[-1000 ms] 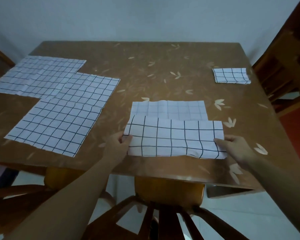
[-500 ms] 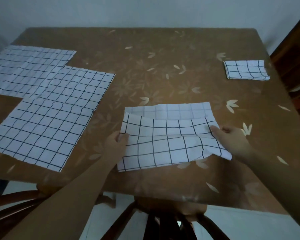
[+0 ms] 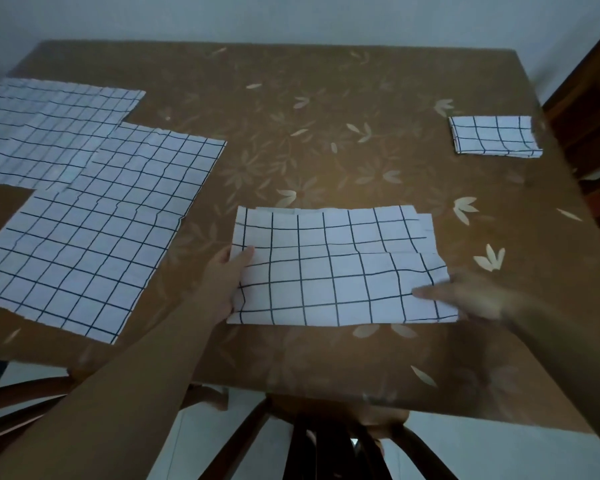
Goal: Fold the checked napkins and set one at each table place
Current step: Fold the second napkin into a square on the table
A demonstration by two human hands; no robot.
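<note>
left hand (image 3: 226,277) flat on half-folded napkin (image 3: 333,268) left edge | right hand (image 3: 465,295) blurred, fingers spread on right corner | folded napkin (image 3: 495,136) far right on surface (image 3: 326,116)

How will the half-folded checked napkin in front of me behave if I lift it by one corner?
The half-folded napkin would probably droop: its layers lie thin and wavy. The fold would likely fall open, since its edges already sit unevenly. It looks light.
</note>
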